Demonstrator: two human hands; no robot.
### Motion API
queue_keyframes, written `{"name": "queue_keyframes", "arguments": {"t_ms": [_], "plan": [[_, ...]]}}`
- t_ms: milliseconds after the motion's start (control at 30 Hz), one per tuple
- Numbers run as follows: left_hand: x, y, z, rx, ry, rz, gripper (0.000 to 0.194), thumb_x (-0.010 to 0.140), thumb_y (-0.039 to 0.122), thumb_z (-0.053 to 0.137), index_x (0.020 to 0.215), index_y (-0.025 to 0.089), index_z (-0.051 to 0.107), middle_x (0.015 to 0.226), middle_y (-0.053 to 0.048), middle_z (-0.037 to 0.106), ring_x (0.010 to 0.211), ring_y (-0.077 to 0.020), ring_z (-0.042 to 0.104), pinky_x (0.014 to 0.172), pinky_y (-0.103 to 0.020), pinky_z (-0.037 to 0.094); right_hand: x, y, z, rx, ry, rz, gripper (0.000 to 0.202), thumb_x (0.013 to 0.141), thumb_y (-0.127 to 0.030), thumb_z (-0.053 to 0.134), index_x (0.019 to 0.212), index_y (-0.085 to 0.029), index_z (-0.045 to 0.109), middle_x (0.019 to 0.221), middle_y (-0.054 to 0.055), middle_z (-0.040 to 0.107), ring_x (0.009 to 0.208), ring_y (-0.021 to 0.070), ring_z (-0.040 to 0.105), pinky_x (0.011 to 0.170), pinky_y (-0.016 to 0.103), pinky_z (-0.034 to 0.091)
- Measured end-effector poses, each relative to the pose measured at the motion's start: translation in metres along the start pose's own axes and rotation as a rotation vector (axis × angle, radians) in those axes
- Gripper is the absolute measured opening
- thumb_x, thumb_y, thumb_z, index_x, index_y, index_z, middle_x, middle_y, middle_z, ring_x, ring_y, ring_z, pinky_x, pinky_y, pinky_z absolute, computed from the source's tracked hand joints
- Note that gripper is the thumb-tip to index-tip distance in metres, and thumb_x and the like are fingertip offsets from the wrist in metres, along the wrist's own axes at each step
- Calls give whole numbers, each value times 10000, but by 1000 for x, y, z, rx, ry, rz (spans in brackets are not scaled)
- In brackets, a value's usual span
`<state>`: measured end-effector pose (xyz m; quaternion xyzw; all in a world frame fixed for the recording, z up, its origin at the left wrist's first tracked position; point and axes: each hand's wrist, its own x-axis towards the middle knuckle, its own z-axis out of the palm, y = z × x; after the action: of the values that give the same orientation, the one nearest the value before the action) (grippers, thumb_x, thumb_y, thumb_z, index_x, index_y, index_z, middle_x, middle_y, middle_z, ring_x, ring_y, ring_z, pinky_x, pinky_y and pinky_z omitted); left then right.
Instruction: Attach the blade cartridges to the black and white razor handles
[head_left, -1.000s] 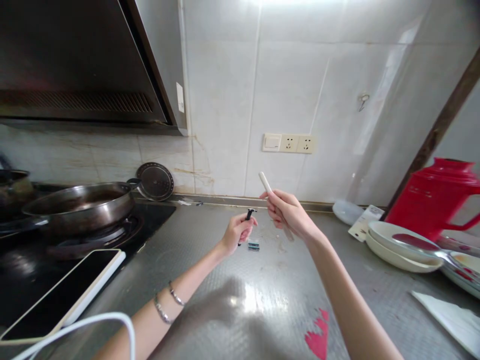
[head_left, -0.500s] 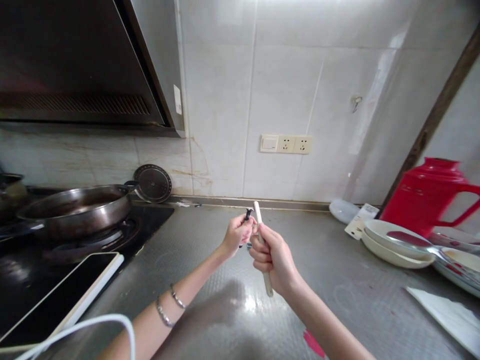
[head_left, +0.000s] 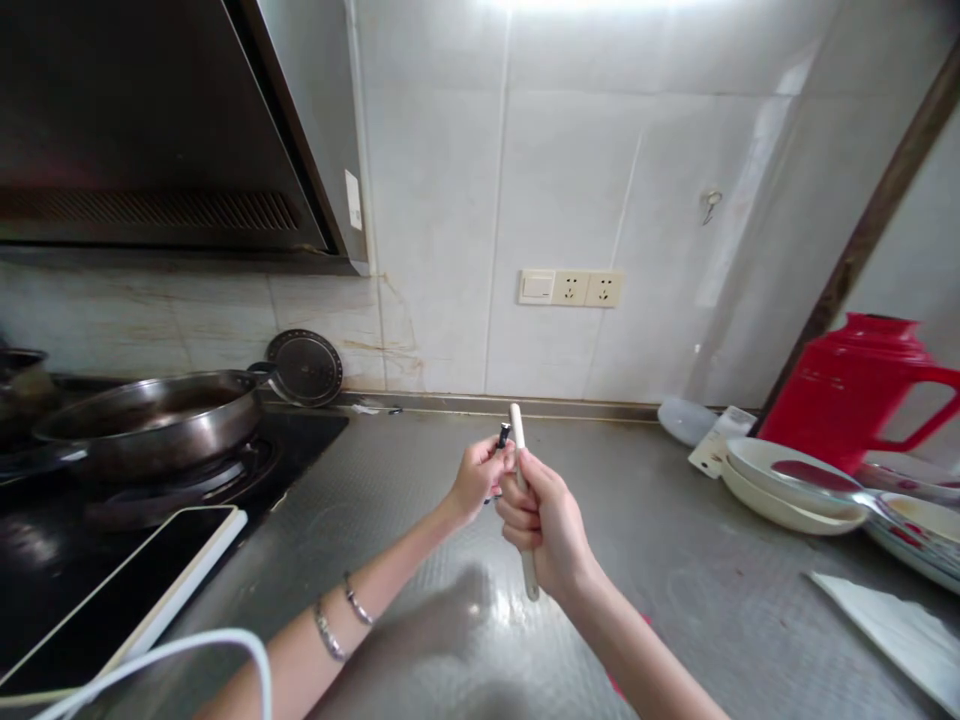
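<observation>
Above the metal counter, my right hand (head_left: 544, 515) is wrapped round a slim off-white rod (head_left: 529, 570), which looks like a handle and stands nearly upright with its rounded top above my fist. My left hand (head_left: 476, 480) is just to the left, fingers pinched on a small black piece (head_left: 503, 434) with a shiny tip. Its kind does not show, since most of it is hidden by my fingers. The two hands are close together near the rod; whether the black piece touches the rod I cannot tell.
A steel pan (head_left: 165, 425) sits on the black stove at left, near a phone (head_left: 120, 600) and a white cable (head_left: 225, 634). To the right are stacked bowls (head_left: 787, 500), a red thermos jug (head_left: 847, 390) and a white sheet (head_left: 892, 630). Sockets (head_left: 571, 288) are on the tiled wall.
Both hands stay closed on their things. My left hand has shifted slightly right, and the rod stands a little more upright. The pink item below is now mostly hidden behind my right forearm.
</observation>
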<state>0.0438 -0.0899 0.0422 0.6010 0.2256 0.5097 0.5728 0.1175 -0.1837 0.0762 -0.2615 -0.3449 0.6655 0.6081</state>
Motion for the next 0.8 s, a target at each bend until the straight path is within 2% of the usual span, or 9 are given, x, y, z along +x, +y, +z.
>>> {"name": "queue_keyframes", "arguments": {"t_ms": [167, 333, 533, 700, 800], "plan": [[1, -4, -2, -3, -14, -8, 243, 731, 385, 551, 737, 145, 521, 432, 81, 356, 335, -31, 271, 351, -183, 168, -4, 18, 0, -6, 35, 58, 407, 699, -505, 614, 645, -209, 341, 454, -121, 194, 371, 18, 65, 298, 122, 55], [0, 0, 0, -42, -16, -25, 310, 732, 426, 572, 641, 149, 466, 443, 87, 315, 345, -18, 219, 338, -175, 150, 0, 5, -1, -10, 24, -51, 367, 719, -478, 607, 656, -209, 366, 463, -118, 191, 379, 20, 57, 299, 121, 57], [0, 6, 0, -90, -42, -19, 335, 728, 451, 586, 657, 160, 436, 420, 101, 278, 335, -21, 233, 337, -164, 165, -1, 6, -10, -25, 42, 5, 419, 715, -492, 606, 620, -208, 313, 458, -115, 206, 373, 20, 70, 295, 120, 62], [1, 5, -1, -88, -77, -39, 326, 739, 458, 570, 691, 155, 459, 425, 102, 293, 333, -17, 195, 325, -164, 150, -2, 0, -7, -30, 28, -53, 378, 724, -483, 601, 647, -209, 352, 460, -118, 198, 376, 19, 59, 297, 118, 59], [-1, 6, 0, -75, -72, -12, 333, 743, 449, 568, 658, 154, 441, 428, 94, 317, 338, -15, 216, 329, -164, 161, 0, 4, -7, -17, 26, -57, 381, 727, -479, 601, 646, -209, 346, 460, -117, 196, 376, 19, 61, 299, 120, 58]]}}
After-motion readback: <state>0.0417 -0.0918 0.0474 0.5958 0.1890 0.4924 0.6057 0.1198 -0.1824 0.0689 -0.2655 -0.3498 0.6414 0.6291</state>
